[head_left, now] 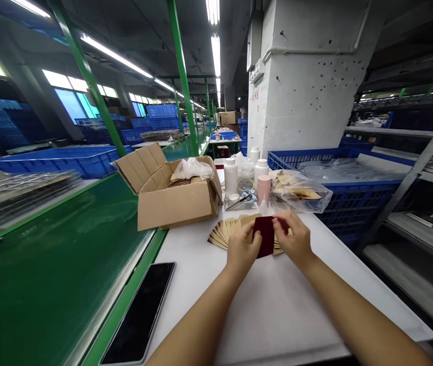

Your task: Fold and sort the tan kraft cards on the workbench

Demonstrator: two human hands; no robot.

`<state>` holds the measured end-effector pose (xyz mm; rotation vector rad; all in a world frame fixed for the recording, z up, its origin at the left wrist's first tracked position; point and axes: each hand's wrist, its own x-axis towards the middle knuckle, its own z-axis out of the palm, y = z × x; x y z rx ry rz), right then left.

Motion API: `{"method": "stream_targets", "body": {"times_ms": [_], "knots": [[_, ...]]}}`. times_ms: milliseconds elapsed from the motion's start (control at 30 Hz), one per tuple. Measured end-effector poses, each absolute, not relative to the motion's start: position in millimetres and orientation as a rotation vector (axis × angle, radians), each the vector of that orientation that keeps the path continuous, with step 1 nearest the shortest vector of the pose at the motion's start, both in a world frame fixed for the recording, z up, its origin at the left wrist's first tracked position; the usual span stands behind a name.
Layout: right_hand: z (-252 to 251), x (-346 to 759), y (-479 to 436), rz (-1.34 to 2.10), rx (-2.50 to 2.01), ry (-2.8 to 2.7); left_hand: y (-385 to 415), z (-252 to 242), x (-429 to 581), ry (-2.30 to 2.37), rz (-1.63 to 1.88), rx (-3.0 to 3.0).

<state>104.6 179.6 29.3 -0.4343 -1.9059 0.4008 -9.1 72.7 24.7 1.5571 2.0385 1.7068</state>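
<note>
Between my two hands is a dark red, flat, roughly square piece [265, 239], held up over the white tabletop. My left hand [242, 245] grips its left edge with the thumb on the near face. At its upper right, my right hand [293, 235] pinches the corner between thumb and fingers. Just behind lies a fan of tan flat pieces with dark edges [224, 231], partly covered by my hands. What the dark red piece is made of I cannot tell for sure.
An opened cardboard box [178, 203] with tan pieces and plastic stands at the back left. White bottles [231, 177], a pink bottle [264, 189] and a plastic bag [300, 190] are behind my hands. A phone [140, 312] lies left, beside the green conveyor [67, 274]. A blue crate [338, 198] stands right.
</note>
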Motion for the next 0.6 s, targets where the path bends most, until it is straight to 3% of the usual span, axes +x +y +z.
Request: {"method": "stream_targets", "body": {"times_ms": [433, 600], "knots": [[32, 103, 171, 0.438, -0.374, -1.964, 70, 23, 0, 2.121, 1.516, 1.749], [35, 103, 183, 0.501, -0.461, -1.999, 70, 25, -5, 2.085, 1.625, 1.632]]}}
